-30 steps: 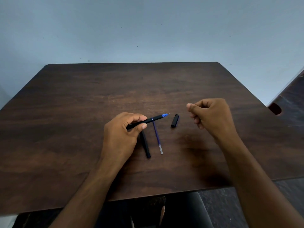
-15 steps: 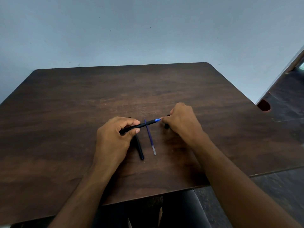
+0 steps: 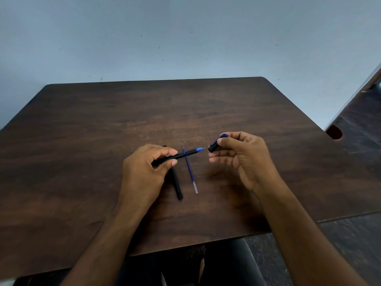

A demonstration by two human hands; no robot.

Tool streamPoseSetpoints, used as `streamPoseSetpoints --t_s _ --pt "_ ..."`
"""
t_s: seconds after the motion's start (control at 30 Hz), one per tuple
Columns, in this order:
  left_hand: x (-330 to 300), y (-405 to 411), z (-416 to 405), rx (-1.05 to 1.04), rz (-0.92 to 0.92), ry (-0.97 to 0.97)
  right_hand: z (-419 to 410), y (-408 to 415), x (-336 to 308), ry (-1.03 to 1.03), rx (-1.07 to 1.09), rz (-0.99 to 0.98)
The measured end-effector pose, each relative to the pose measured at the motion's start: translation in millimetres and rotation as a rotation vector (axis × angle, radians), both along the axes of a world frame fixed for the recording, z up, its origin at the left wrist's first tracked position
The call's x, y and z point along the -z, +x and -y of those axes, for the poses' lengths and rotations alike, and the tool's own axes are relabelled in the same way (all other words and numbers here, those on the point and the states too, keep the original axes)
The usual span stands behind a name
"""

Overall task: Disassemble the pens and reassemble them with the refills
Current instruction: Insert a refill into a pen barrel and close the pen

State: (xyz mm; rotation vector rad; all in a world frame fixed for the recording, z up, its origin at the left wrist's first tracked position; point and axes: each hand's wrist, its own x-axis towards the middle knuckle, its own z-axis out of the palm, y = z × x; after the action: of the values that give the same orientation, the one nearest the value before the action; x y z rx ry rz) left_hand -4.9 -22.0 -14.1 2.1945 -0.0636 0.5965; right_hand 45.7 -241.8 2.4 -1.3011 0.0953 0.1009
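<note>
My left hand point(image 3: 147, 172) grips a black pen point(image 3: 186, 153) with a blue tip that points right, held just above the table. My right hand point(image 3: 240, 157) holds a black pen cap point(image 3: 213, 147) with a blue clip, its open end a short gap from the pen's tip. Below the held pen a loose blue refill point(image 3: 190, 172) lies on the dark wooden table point(image 3: 82, 141), running toward me. A second black pen barrel point(image 3: 176, 184) lies beside it, partly hidden under my left hand.
The table's near edge point(image 3: 185, 246) runs just above my lap. A second dark table point(image 3: 358, 124) with a round cut-out stands at the right, across a narrow gap. A pale blue wall rises behind the table.
My right hand reached down to the cap lying on the table, took hold of it and lifted it up to the right of the pen's tip. My left hand kept holding the pen.
</note>
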Motion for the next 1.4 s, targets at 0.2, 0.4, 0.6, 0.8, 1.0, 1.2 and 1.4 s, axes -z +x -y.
streamPoseSetpoints --t_s 0.2,0.4,0.6,0.8,1.0,1.2,1.4 --pt "1 0 0 -0.002 -0.001 -0.008 -7 -10 3 0.099 0.017 0.036" --pt "-1 -1 0 -0.009 -0.01 0.003 -11 -10 5 0.142 0.039 0.037" --pt "-2 -1 0 -0.011 -0.013 0.009 -14 -10 6 0.133 0.013 0.015" --pt "-3 -1 1 -0.016 0.001 0.0 -21 -13 9 0.083 -0.011 0.016" --pt "-3 -2 0 -0.018 0.028 -0.007 -15 -14 12 -0.094 0.065 0.086" --pt "-3 -2 1 -0.007 0.033 0.02 -19 -14 15 -0.076 0.063 0.128" --pt "-3 -2 0 -0.011 0.031 -0.002 -22 -11 18 -0.123 0.087 0.159"
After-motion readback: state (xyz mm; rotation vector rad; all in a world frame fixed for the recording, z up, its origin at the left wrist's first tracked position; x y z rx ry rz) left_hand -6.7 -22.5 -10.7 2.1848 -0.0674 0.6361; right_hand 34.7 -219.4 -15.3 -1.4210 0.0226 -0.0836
